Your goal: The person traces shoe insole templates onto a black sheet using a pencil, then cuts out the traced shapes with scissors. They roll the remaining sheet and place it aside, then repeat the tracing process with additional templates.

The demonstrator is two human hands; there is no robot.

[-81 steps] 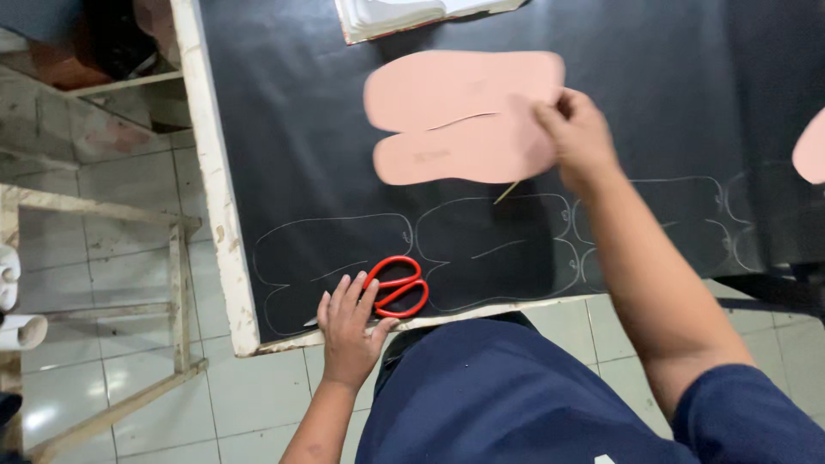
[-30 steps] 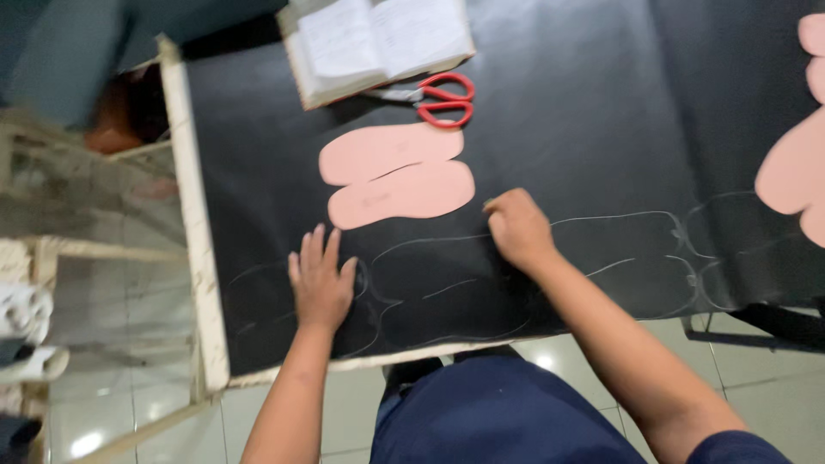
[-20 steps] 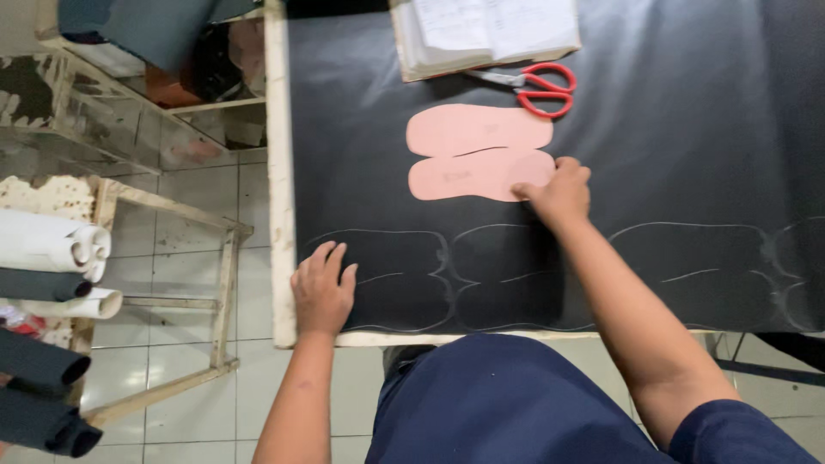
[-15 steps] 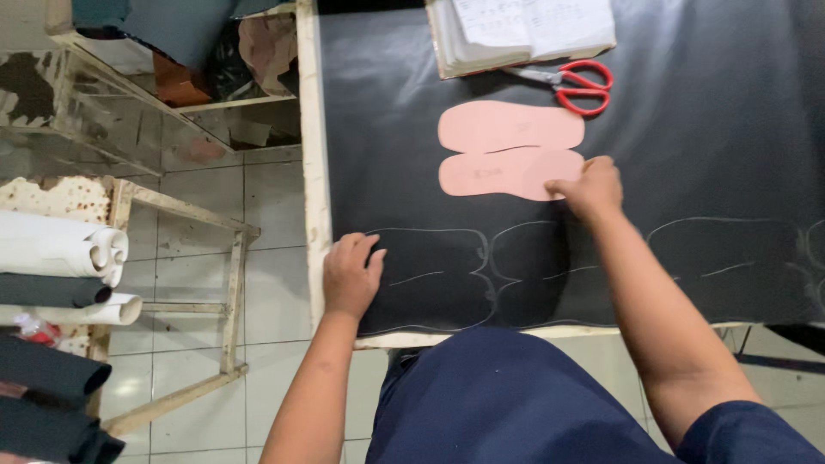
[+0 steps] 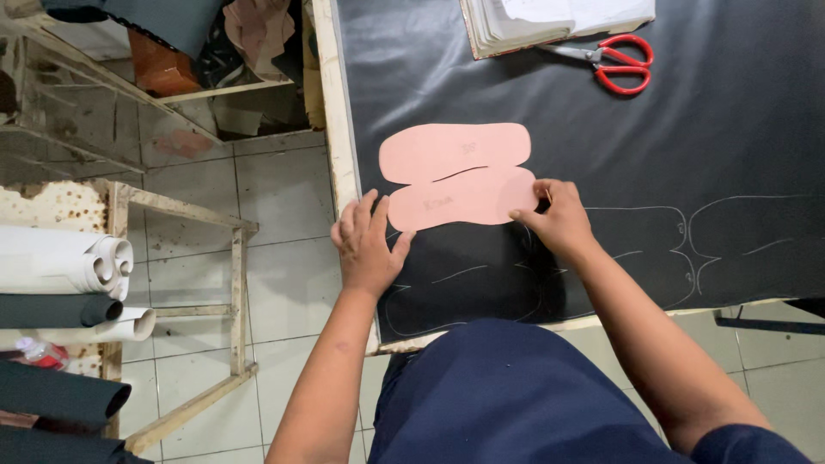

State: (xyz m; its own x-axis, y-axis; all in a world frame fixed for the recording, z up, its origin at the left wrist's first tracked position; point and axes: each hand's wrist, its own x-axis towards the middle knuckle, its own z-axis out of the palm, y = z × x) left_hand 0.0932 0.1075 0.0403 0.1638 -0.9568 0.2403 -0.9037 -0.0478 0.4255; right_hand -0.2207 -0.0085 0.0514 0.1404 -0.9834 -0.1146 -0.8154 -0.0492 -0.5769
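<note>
A pink sole-shaped template [image 5: 455, 176], two soles joined side by side, lies flat on the black sheet material [image 5: 687, 129] that covers the table. My right hand [image 5: 557, 216] pinches the template's near right end. My left hand [image 5: 368, 242] rests flat with spread fingers at the table's left edge, its fingertips at the template's near left end. White chalk outlines of soles run along the sheet near my body.
Red-handled scissors [image 5: 614, 62] lie at the far side beside an open book [image 5: 550, 21]. The table's pale wooden edge [image 5: 335, 129] runs on the left. Rolls of white and black material [image 5: 60, 288] lie on a wooden rack over the tiled floor at left.
The scissors went from my left hand's reach to the far side by the book. The pink template now sits nearer the table's left edge, and my left hand has come up to it.
</note>
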